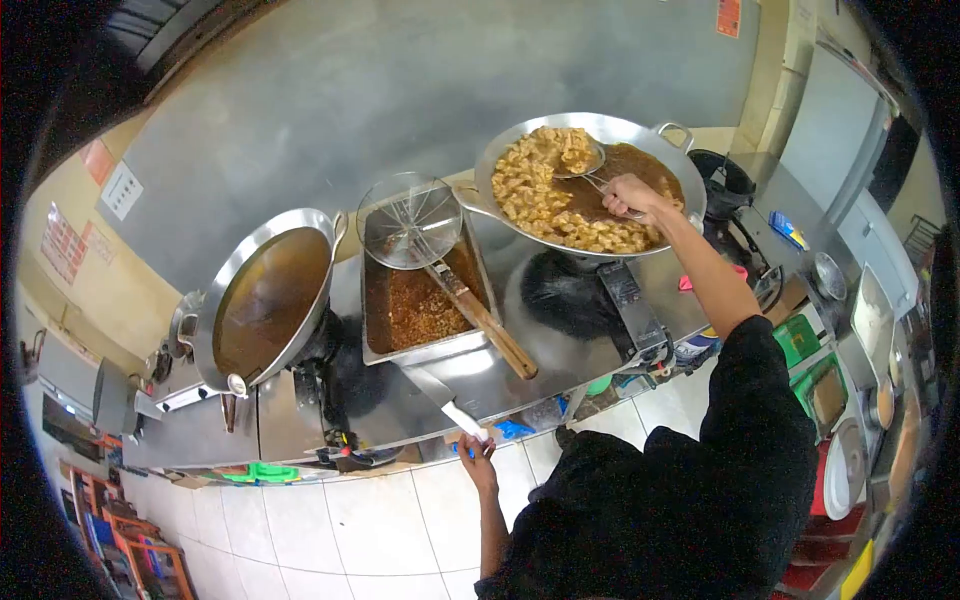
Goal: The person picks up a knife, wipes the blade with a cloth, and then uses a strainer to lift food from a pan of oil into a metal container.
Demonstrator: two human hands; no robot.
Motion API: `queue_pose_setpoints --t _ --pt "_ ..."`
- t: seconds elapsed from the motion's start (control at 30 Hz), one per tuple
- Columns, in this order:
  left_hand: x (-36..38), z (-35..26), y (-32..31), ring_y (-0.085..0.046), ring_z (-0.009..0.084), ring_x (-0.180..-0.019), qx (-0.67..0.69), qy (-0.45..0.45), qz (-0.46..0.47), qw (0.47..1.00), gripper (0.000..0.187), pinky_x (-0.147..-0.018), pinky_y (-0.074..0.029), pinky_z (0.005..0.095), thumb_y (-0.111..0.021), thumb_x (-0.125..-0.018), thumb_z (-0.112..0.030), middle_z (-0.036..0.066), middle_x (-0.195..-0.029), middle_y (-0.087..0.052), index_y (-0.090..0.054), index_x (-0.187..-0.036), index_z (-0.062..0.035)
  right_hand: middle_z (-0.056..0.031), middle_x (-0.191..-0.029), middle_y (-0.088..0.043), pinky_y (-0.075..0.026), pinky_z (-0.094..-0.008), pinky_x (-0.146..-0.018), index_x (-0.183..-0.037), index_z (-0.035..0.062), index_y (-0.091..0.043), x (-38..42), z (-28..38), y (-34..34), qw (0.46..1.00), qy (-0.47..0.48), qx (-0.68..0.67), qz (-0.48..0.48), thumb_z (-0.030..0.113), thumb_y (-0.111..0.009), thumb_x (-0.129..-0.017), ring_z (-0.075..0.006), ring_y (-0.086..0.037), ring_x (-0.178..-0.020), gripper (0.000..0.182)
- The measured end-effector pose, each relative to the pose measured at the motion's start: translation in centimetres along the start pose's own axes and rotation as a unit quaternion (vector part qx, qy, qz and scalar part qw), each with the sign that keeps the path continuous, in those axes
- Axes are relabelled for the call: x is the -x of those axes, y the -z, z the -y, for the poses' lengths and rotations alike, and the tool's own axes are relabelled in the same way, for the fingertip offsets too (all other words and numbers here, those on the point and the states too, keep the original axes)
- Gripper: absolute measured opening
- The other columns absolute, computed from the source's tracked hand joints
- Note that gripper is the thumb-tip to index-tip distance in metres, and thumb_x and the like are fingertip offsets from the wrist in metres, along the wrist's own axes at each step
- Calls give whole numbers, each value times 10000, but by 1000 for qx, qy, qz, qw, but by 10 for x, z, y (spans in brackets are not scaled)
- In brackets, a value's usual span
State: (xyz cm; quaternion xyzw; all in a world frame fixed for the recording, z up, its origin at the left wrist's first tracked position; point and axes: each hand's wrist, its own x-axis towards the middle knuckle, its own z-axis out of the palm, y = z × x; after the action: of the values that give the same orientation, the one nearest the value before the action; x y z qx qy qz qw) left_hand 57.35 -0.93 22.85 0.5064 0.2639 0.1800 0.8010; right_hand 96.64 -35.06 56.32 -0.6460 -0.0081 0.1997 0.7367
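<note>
At the right, a large wok (520, 132) holds brown liquid and many golden-brown chunks of food (535, 190). Over it, my right hand (630, 195) is closed on the metal handle of a skimmer (598, 160), whose round bowl carries some chunks at the wok's far side. Below the counter's front edge, my left hand (478, 462) has its fingers at the end of a white-handled spatula (464, 420). The spatula's flat metal blade points up towards a rectangular metal tray (430, 348) with brown oil and crumbs.
A wire strainer (408, 222) with a wooden handle lies across the tray. Another wok (222, 290) of brown liquid stands at the left. Beneath the right wok is a dark burner (570, 295). Green trays (795, 342) and other containers line the right side, and tiled floor (350, 520) lies below the counter.
</note>
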Motion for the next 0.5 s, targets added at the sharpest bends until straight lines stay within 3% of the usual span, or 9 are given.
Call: queue_pose_setpoints --t 0.17,0.27,0.4,0.47,0.5 --pt "25 9 32 -613 217 -849 -67 28 -10 997 406 -676 -513 318 -497 -939 -310 112 -1082 -535 -423 -1209 -16 -24 -616 -423 -275 -208 -376 -779 19 -425 14 1 -23 997 32 65 -8 52 -401 -904 -56 -347 -469 131" --pt "40 40 71 -622 209 -825 -98 77 3 992 363 -657 -514 315 -497 -940 -280 116 -1046 -559 -444 -1181 -13 -6 -614 -424 -230 -204 -372 -905 6 -453 33 6 -35 986 26 160 -29 51 -417 -896 -44 -321 -457 58" --pt "61 96 133 -635 212 -769 -100 149 0 984 317 -589 -512 305 -503 -934 -251 116 -985 -584 -467 -1141 -14 -30 -614 -480 -280 -244 -365 -804 27 -473 54 6 -33 946 56 319 -34 107 -404 -922 -67 -403 -433 158" --pt "72 126 165 -639 217 -727 -24 172 0 985 294 -544 -507 300 -521 -922 -239 115 -951 -594 -479 -1113 -18 -67 -619 -506 -367 -297 -410 -845 4 -497 70 14 -38 913 53 401 -54 124 -419 -921 -132 -493 -468 162" --pt "74 154 183 -639 219 -700 -57 190 -8 980 273 -517 -499 297 -537 -908 -215 115 -921 -600 -483 -1093 -22 -102 -625 -521 -400 -327 -452 -887 -15 -497 74 17 -34 892 58 445 -61 130 -425 -921 -177 -523 -500 165"
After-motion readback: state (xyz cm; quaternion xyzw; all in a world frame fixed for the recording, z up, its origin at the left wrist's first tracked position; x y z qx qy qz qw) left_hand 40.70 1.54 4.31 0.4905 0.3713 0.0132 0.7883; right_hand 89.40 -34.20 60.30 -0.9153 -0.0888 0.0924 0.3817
